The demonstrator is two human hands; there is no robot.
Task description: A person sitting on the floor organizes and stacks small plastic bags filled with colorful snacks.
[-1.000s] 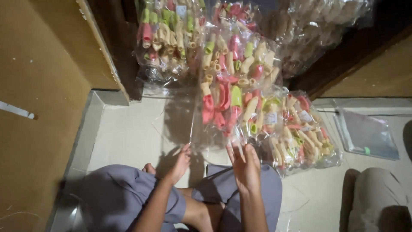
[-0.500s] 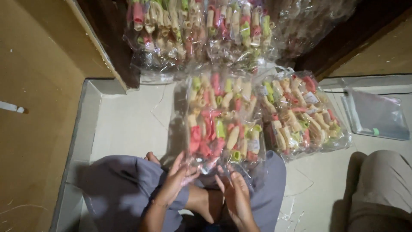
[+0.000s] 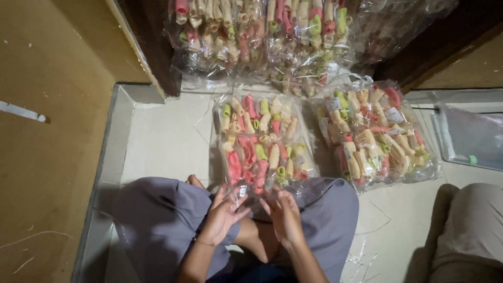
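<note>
A clear snack bag [image 3: 260,140] is lying on the floor [image 3: 162,141], its near end held between the left hand [image 3: 222,212] and right hand [image 3: 284,214]; both grips are loosely closed on the film. A second bag [image 3: 374,133] is seen to the right, stacked bags [image 3: 262,36] farther off. For neat handling, the near edge is best kept flat and evenly gripped.
</note>
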